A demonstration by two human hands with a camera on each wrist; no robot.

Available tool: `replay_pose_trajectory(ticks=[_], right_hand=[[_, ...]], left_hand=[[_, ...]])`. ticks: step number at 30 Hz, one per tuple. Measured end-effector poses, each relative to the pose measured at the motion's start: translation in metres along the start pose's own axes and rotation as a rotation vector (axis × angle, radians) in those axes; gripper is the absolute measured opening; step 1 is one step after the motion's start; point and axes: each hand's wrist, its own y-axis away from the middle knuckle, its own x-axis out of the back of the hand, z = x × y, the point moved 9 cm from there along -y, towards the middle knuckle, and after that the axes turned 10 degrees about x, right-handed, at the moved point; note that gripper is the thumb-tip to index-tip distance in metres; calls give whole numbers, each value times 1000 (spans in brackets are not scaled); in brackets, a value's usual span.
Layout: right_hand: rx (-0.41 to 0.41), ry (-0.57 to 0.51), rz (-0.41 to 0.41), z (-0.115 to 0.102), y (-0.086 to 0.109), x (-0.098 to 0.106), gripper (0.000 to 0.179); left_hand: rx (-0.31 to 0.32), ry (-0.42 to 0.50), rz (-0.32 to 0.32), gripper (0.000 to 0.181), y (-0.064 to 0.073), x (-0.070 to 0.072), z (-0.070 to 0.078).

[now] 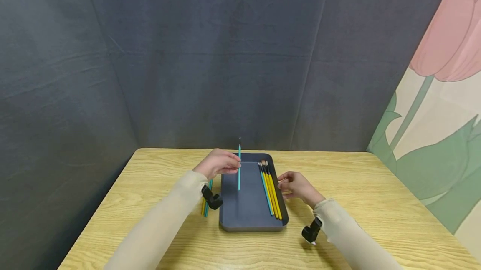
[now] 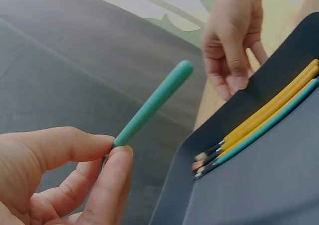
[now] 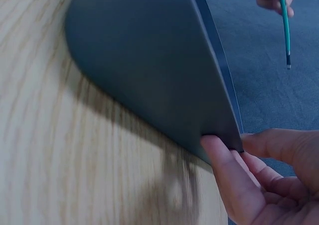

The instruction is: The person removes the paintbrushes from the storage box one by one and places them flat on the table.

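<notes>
Head view: brush (image 1: 239,176) upright, bristles (image 1: 239,138) apparently up.

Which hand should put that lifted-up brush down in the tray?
Left, I think. The left grip pinches the teal brush, raised near the tray. The right grip holds the tray's rim and has no brush.

The head view looks forward and down from well back, with the tray (image 1: 246,199) at lower centre. From close beside the left hand (image 2: 55,153), the left wrist view faces across the tray at lower right. The right wrist view, low and near, faces the outer wall (image 3: 139,60) — the teal paintbrush (image 2: 154,103) shows at its upper right, mid-frame in the left one.
</notes>
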Motion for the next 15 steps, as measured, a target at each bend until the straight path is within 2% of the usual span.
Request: replay_pose_trajectory(ticks=[15], right_hand=[[-11,3,-2,0,1,0,25]], left_hand=[[-75,-11,59,25,26,62,-10]])
